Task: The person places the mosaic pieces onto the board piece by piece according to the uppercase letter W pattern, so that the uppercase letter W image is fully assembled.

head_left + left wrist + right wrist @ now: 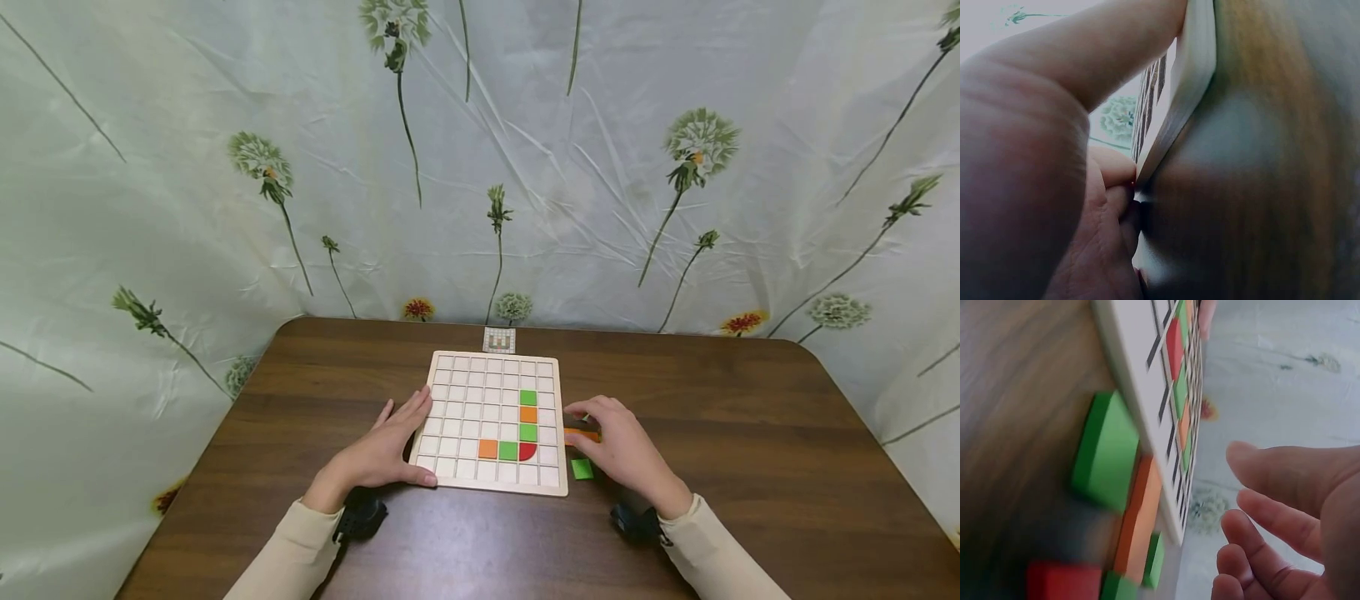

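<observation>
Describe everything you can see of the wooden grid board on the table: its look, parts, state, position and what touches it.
The grid board is a pale, square wooden tray, divided by thin ribs into rows of small square cells. It lies flat on the dark brown table, near the middle. Most cells are bare; six hold tiles in an L: green, orange, green down a right-hand column, then a red quarter-round, green and orange along a lower row. The left hand rests against its left edge. The right hand hovers by its right edge, over loose tiles.

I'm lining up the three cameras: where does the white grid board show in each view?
Head: grid board lies mid-table between both hands.
Left wrist: its pale edge runs down from the top centre, fingers against it.
Right wrist: its edge and grid slant from the top centre downward.
Shared landmark: the brown table.
</observation>
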Tool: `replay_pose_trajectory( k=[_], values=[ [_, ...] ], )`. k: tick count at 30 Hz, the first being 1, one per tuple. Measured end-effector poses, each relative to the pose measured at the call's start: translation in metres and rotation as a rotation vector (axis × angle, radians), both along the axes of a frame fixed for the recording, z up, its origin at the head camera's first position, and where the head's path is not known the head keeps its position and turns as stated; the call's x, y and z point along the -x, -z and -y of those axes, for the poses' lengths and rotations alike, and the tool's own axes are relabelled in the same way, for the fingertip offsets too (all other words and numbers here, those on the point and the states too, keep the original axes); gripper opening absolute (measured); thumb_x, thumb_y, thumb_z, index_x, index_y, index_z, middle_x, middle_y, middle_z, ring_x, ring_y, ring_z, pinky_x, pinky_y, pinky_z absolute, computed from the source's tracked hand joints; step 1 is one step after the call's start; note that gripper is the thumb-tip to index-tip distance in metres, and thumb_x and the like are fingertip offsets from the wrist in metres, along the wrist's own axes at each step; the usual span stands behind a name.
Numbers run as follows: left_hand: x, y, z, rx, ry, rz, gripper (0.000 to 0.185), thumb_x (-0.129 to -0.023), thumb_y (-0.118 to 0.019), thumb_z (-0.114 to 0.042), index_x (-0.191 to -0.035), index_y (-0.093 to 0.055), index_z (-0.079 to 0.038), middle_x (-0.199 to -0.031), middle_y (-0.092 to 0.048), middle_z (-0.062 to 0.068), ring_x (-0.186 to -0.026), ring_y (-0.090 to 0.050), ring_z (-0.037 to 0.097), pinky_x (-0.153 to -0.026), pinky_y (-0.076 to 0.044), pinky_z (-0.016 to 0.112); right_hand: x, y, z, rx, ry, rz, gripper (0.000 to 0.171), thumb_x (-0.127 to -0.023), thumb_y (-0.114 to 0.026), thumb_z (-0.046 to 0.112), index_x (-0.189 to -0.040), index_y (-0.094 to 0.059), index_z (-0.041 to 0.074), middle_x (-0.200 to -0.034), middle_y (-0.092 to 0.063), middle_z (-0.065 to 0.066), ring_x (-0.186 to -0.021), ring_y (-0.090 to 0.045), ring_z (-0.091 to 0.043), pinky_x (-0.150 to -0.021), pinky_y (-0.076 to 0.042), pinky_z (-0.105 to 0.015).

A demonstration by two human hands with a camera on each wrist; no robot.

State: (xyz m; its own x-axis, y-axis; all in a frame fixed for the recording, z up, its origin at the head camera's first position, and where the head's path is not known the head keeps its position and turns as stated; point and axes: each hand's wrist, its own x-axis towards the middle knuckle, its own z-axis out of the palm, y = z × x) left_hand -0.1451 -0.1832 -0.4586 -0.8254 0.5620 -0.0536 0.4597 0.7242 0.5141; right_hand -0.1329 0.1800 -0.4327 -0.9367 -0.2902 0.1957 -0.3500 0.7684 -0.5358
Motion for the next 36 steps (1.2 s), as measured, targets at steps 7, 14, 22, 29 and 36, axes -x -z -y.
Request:
replay_pose_trajectory(
  k=[7, 14, 22, 29, 36],
  values=[
    [0.0, 0.0, 0.0, 0.002, 0.003, -0.001, 0.117, -0.067, -0.07, -0.063, -0.148, -0.012, -0.003, -0.155, -0.002, 0.008, -0.141, -0.004, 0.022, -0.11, 0.001, 0.051, 0.002, 0.006, -0.021, 0.003, 0.017, 0.013, 0.035, -0.078, -0.075, 0.023, -0.11, -0.066, 0.011, -0.099, -0.061, -0.001, -0.085, -0.054, -0.018, -0.071, -0.046, -0.035],
    [-0.001, 0.0, 0.0, -0.016, 0.006, -0.018, 0.117, -0.066, -0.07, -0.063, -0.147, -0.014, -0.001, -0.155, -0.005, 0.01, -0.141, -0.007, 0.026, -0.109, 0.0, 0.054, 0.011, 0.011, -0.036, 0.02, 0.036, 0.016, 0.035, -0.078, -0.075, 0.022, -0.109, -0.066, 0.01, -0.099, -0.061, -0.002, -0.086, -0.056, -0.018, -0.071, -0.046, -0.036],
    [0.0, -0.001, -0.001, -0.005, 0.006, -0.007, 0.118, -0.066, -0.07, -0.064, -0.148, -0.012, -0.002, -0.155, -0.003, 0.009, -0.141, -0.004, 0.024, -0.11, 0.001, 0.053, 0.021, 0.014, -0.043, 0.041, 0.055, 0.041, 0.032, -0.081, -0.072, 0.022, -0.11, -0.065, 0.01, -0.098, -0.06, -0.003, -0.08, -0.053, -0.017, -0.067, -0.044, -0.032],
    [0.001, -0.001, -0.001, 0.002, 0.001, -0.002, 0.117, -0.067, -0.07, -0.063, -0.148, -0.011, -0.003, -0.155, -0.002, 0.008, -0.141, -0.003, 0.022, -0.11, 0.002, 0.052, 0.028, 0.015, -0.04, 0.024, 0.067, 0.108, 0.033, -0.081, -0.072, 0.021, -0.111, -0.065, 0.009, -0.099, -0.061, -0.004, -0.087, -0.054, -0.02, -0.073, -0.047, -0.038],
    [0.001, 0.0, -0.001, 0.009, 0.0, 0.006, 0.118, -0.066, -0.069, -0.064, -0.148, -0.01, -0.004, -0.155, -0.001, 0.006, -0.142, -0.002, 0.021, -0.11, 0.002, 0.051, 0.036, 0.018, -0.036, 0.006, 0.053, 0.185, 0.032, -0.082, -0.071, 0.023, -0.111, -0.066, 0.009, -0.1, -0.061, -0.005, -0.086, -0.054, -0.018, -0.072, -0.048, -0.037]
  ],
)
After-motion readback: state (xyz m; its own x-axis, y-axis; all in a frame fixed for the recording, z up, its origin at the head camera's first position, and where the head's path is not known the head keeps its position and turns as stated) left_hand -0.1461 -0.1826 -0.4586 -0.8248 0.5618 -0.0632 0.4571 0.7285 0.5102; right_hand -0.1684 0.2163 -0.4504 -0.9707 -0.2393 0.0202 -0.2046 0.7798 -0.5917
